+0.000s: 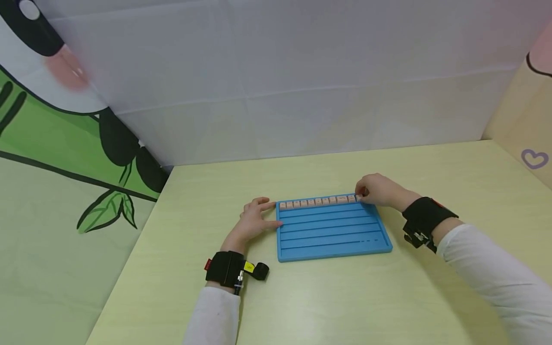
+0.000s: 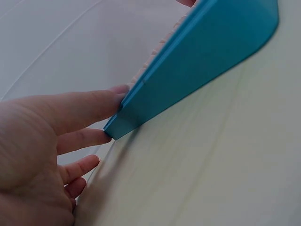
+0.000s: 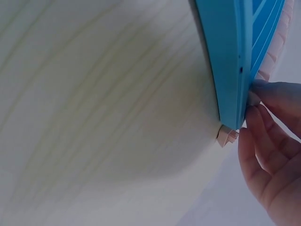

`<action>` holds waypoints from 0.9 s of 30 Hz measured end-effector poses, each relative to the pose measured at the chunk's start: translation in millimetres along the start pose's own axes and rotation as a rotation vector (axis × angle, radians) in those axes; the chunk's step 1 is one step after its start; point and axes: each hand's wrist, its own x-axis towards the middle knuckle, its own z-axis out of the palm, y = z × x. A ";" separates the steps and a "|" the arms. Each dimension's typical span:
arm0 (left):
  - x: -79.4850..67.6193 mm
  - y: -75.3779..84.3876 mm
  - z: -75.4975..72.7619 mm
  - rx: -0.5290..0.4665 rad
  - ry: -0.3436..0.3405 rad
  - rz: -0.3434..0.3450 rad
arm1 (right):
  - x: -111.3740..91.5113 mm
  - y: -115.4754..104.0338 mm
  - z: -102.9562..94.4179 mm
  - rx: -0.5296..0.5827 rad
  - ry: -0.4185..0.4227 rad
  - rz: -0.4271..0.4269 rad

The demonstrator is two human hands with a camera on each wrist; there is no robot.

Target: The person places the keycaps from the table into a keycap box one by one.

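Note:
A blue ridged tray lies on the table, with a row of small pink keycaps along its far edge. My left hand touches the tray's left side, fingers spread and mostly straight; in the left wrist view, the thumb lies against the rim near the corner. At the far right corner, my right hand pinches a keycap between thumb and fingers, at the end of the row. That piece is mostly hidden by the fingertips.
Another pink keycap shows just past the tray's corner in the right wrist view. The pale wooden table meets a white cloth backdrop behind. A printed cloth hangs at the left.

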 end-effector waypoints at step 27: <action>-1.1 1.9 -0.9 0.021 -0.010 0.024 | 3.5 18.8 -19.8 0.034 0.085 0.162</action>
